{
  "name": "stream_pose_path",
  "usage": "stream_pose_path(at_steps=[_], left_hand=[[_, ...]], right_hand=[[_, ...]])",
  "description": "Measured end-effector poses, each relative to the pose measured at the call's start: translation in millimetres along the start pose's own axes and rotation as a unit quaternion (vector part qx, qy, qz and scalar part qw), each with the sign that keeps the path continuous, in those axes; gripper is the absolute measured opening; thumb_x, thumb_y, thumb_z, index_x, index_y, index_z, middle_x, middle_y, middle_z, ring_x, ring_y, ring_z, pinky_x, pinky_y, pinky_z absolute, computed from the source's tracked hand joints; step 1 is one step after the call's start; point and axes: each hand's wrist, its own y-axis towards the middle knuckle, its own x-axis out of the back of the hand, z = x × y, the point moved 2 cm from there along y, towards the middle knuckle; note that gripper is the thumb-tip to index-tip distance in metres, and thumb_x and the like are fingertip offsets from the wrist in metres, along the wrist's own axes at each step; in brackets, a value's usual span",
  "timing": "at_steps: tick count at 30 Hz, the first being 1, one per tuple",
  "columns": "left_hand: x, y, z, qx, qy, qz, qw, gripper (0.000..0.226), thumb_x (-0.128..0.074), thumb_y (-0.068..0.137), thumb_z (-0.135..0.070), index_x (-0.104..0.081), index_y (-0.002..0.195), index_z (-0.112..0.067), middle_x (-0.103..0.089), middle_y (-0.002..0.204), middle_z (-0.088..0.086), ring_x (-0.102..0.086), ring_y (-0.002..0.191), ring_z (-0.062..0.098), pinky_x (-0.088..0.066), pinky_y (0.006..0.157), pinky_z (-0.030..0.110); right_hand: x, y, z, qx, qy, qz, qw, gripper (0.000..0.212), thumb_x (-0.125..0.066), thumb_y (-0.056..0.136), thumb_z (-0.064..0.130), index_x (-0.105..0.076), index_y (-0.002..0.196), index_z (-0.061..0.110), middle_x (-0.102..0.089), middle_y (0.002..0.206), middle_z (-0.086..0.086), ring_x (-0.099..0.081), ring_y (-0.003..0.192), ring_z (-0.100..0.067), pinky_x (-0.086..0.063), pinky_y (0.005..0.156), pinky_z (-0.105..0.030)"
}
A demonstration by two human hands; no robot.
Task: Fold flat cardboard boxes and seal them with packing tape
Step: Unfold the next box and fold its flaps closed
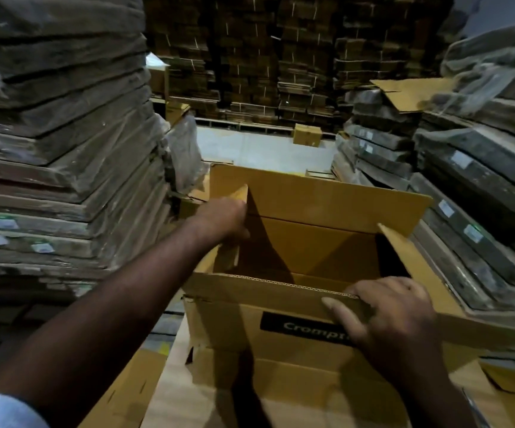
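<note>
The left hand [223,219] grasps the corrugated brown box's [281,359] left flap [240,193], the right hand [386,316] grips its near flap [250,291] beside a black "Cromp…" label [299,327].

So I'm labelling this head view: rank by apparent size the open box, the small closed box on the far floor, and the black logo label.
1. Open box
2. Black logo label, partly covered by the right hand
3. Small closed box, though distance shrinks it
</note>
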Motion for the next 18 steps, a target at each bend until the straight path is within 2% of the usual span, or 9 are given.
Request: stream_pose_path(at_steps=[2, 4, 6, 8, 10, 13, 14, 16, 18], left_hand=[[-11.1, 8.5, -7.8, -0.005, -0.046, 0.064, 0.997, 0.052, -0.070, 0.096, -0.040, -0.056, 0.142, -0.019, -0.062, 0.111, 0.003, -0.067, 0.094, 0.019, -0.061, 0.079, 0.037], [-17.7, 16.9, -13.7, -0.005, -0.086, 0.135, 0.987, 0.069, -0.072, 0.095, -0.043, -0.043, 0.155, -0.024, -0.058, 0.132, 0.005, -0.068, 0.099, 0.021, -0.064, 0.080, 0.037], [-24.2, 24.9, -16.7, 0.006, -0.099, 0.222, 0.970, 0.084, -0.073, 0.092, -0.048, -0.029, 0.162, -0.034, -0.045, 0.155, 0.004, -0.062, 0.121, 0.027, -0.062, 0.088, 0.039], [-28.5, 29.9, -20.7, 0.012, -0.086, 0.272, 0.958, 0.088, -0.074, 0.092, -0.049, -0.023, 0.163, -0.038, -0.031, 0.166, 0.003, -0.050, 0.138, 0.033, -0.060, 0.095, 0.042], [-34.8, 37.6, -24.1, 0.021, -0.081, 0.286, 0.955, 0.090, -0.076, 0.091, -0.047, -0.023, 0.164, -0.036, -0.030, 0.166, 0.004, -0.045, 0.142, 0.035, -0.060, 0.095, 0.045], [-45.1, 47.0, -31.0, 0.044, -0.073, 0.285, 0.955, 0.098, -0.075, 0.090, -0.053, -0.017, 0.165, -0.030, -0.040, 0.162, 0.006, -0.045, 0.142, 0.035, -0.057, 0.100, 0.052], [-48.4, 49.0, -34.3, 0.046, -0.064, 0.268, 0.960, 0.103, -0.073, 0.088, -0.059, -0.013, 0.166, -0.029, -0.035, 0.165, 0.006, -0.044, 0.143, 0.036, -0.056, 0.101, 0.053], [-54.1, 50.4, -43.3, 0.041, -0.040, 0.226, 0.972, 0.116, -0.069, 0.085, -0.070, 0.003, 0.166, -0.028, -0.006, 0.173, 0.005, -0.034, 0.149, 0.039, -0.053, 0.104, 0.051], [-60.0, 50.8, -51.8, 0.050, -0.012, 0.211, 0.976, 0.125, -0.070, 0.085, -0.070, 0.015, 0.164, -0.024, 0.011, 0.173, 0.008, -0.028, 0.152, 0.040, -0.052, 0.105, 0.048]], right_hand=[[11.5, 5.2, -8.7, -0.056, 0.031, 0.068, 0.996, 0.063, -0.028, 0.087, 0.092, -0.068, 0.089, 0.043, -0.059, 0.083, 0.034, -0.050, 0.079, 0.011, -0.041, 0.080, -0.031], [20.5, 14.3, -18.2, -0.070, 0.019, 0.137, 0.988, 0.062, -0.022, 0.082, 0.097, -0.061, 0.096, 0.051, -0.054, 0.088, 0.038, -0.046, 0.083, 0.013, -0.044, 0.083, -0.031], [21.2, 25.7, -26.1, -0.055, -0.030, 0.181, 0.982, 0.068, -0.018, 0.078, 0.095, -0.063, 0.100, 0.049, -0.056, 0.088, 0.033, -0.046, 0.085, 0.008, -0.046, 0.084, -0.031], [19.7, 31.1, -33.6, -0.042, -0.026, 0.199, 0.979, 0.085, -0.010, 0.078, 0.095, -0.070, 0.106, 0.043, -0.063, 0.086, 0.026, -0.054, 0.081, 0.005, -0.045, 0.069, -0.025], [22.5, 30.1, -43.3, -0.051, 0.039, 0.212, 0.975, 0.084, -0.010, 0.083, 0.091, -0.071, 0.115, 0.042, -0.066, 0.087, 0.025, -0.057, 0.080, 0.006, -0.042, 0.062, -0.023], [33.7, 33.0, -67.3, -0.079, 0.033, 0.195, 0.977, 0.065, -0.026, 0.092, 0.084, -0.065, 0.128, 0.046, -0.068, 0.102, 0.027, -0.060, 0.091, 0.004, -0.049, 0.070, -0.026], [34.4, 35.1, -79.7, -0.089, 0.011, 0.196, 0.976, 0.064, -0.030, 0.093, 0.084, -0.062, 0.133, 0.047, -0.070, 0.114, 0.024, -0.062, 0.099, -0.001, -0.049, 0.074, -0.028], [33.4, 38.1, -103.2, -0.115, -0.006, 0.243, 0.963, 0.071, -0.032, 0.090, 0.088, -0.051, 0.146, 0.048, -0.065, 0.138, 0.016, -0.061, 0.119, -0.011, -0.047, 0.082, -0.032], [32.2, 39.2, -118.4, -0.125, 0.002, 0.305, 0.944, 0.077, -0.039, 0.088, 0.089, -0.037, 0.155, 0.051, -0.055, 0.152, 0.012, -0.054, 0.133, -0.016, -0.048, 0.093, -0.036]])
